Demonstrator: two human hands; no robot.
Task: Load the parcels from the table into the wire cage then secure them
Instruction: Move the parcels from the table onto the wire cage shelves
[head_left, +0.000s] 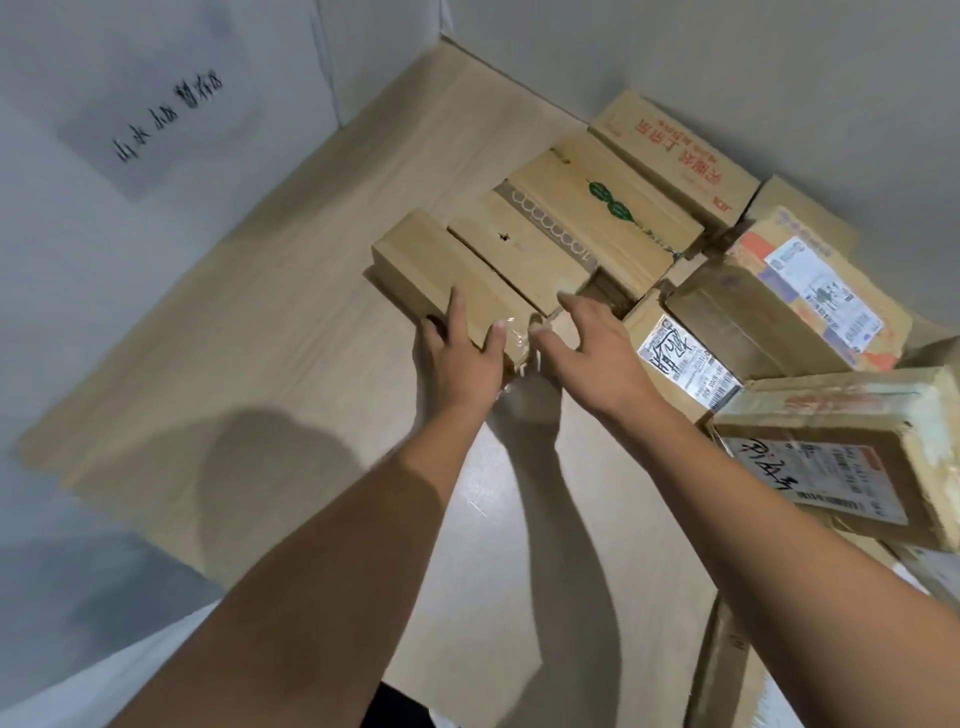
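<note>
Head view. The left hand (464, 358) grasped the near end of a plain brown parcel (441, 273), fingers laid over its top and thumb at its side. The right hand (597, 353) hovered spread and released just beside it, holding nothing. The parcel lay on the cardboard floor (260, 364), leftmost in a row of boxes (602, 208) against the grey wall (727, 78); labelled parcels (810, 457) were stacked at right.

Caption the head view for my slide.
Left hand grips a plain brown cardboard parcel beside stacked boxes; right hand hovers open.
</note>
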